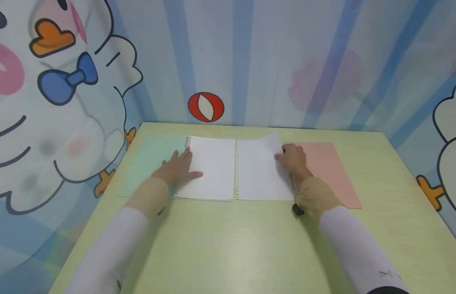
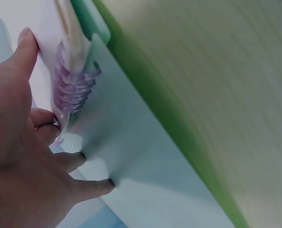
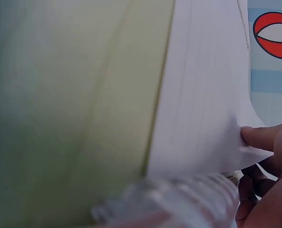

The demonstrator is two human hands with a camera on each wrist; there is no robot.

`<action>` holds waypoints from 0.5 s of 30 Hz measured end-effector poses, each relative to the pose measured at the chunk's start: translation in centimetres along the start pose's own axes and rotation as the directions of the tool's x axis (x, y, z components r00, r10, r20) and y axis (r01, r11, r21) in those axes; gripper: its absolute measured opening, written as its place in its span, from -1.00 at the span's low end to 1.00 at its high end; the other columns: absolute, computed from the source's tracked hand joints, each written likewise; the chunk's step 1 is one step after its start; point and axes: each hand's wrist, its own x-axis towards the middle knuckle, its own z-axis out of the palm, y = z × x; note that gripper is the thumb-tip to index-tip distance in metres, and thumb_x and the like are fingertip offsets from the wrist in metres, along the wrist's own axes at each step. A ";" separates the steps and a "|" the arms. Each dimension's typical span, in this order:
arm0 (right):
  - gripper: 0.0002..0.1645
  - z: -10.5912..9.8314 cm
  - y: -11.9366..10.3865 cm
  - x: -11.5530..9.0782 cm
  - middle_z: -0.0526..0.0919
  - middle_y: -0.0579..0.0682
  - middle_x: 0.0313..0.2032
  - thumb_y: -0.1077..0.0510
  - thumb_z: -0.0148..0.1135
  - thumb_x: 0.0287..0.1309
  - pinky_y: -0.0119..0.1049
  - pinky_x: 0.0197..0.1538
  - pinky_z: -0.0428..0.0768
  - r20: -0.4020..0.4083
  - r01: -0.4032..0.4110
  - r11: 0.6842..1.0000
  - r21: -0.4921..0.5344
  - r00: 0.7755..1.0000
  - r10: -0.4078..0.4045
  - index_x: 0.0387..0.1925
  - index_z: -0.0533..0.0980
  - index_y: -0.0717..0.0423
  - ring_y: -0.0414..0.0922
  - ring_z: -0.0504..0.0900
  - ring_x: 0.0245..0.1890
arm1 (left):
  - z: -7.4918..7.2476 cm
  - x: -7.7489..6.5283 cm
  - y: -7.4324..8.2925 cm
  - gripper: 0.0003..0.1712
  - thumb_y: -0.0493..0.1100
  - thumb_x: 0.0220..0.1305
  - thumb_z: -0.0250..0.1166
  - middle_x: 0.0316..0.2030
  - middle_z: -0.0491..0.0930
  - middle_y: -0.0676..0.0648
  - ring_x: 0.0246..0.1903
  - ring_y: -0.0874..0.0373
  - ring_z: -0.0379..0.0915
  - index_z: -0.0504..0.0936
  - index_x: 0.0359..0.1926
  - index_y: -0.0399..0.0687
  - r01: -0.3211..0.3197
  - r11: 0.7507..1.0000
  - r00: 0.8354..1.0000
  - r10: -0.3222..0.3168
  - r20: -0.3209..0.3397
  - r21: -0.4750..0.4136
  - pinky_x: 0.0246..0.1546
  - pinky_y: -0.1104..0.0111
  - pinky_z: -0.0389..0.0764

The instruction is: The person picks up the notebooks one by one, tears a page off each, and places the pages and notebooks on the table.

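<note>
My left hand (image 1: 178, 168) rests with spread fingers across the spiral binding (image 2: 73, 90) of an open notebook. Its thumb lies on the white lined page (image 1: 213, 169), its other fingers on the mint green cover (image 1: 150, 153). My right hand (image 1: 294, 159) pinches the far right corner of a white sheet (image 1: 262, 171) between thumb and fingers. This corner is lifted and bent, as the right wrist view shows. A row of small holes runs along the sheet's left edge. A second spiral, blurred in the right wrist view, sits beside a pink cover (image 1: 332, 175) under my right hand.
Both notebooks lie side by side on a pale yellow-green table (image 1: 231, 245). Behind it hangs a blue striped backdrop (image 1: 268, 61) with cartoon figures and a red-and-white ball print (image 1: 205, 107). Table edges show at the back and both sides.
</note>
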 end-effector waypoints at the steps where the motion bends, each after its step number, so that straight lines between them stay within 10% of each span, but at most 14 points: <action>1: -0.64 0.0 0.0 0.0 0.62 0.18 -0.40 0.06 0.32 0.28 -0.04 -0.26 0.40 0.013 -0.006 1.000 -0.004 1.000 0.006 -0.47 0.51 0.25 0.08 0.42 -0.36 | 0.0 0.1 0.0 0.17 0.49 0.36 0.06 0.63 -0.26 -0.19 0.52 -0.40 -0.38 -0.12 0.61 -0.21 0.000 1.000 1.000 0.000 0.002 0.000 0.33 -0.48 -0.02; 15: -0.14 -0.7 -0.2 0.0 0.43 0.42 0.15 0.01 0.43 0.17 0.25 0.20 0.38 -0.020 0.001 1.000 -0.010 1.000 -0.001 0.33 0.25 0.33 0.33 0.34 0.17 | 0.2 0.3 -0.4 0.15 0.50 0.36 0.05 0.62 -0.37 -0.24 0.54 -0.33 -0.36 -0.07 0.61 -0.18 0.010 1.000 1.000 -0.011 -0.023 -0.024 0.36 -0.45 -0.02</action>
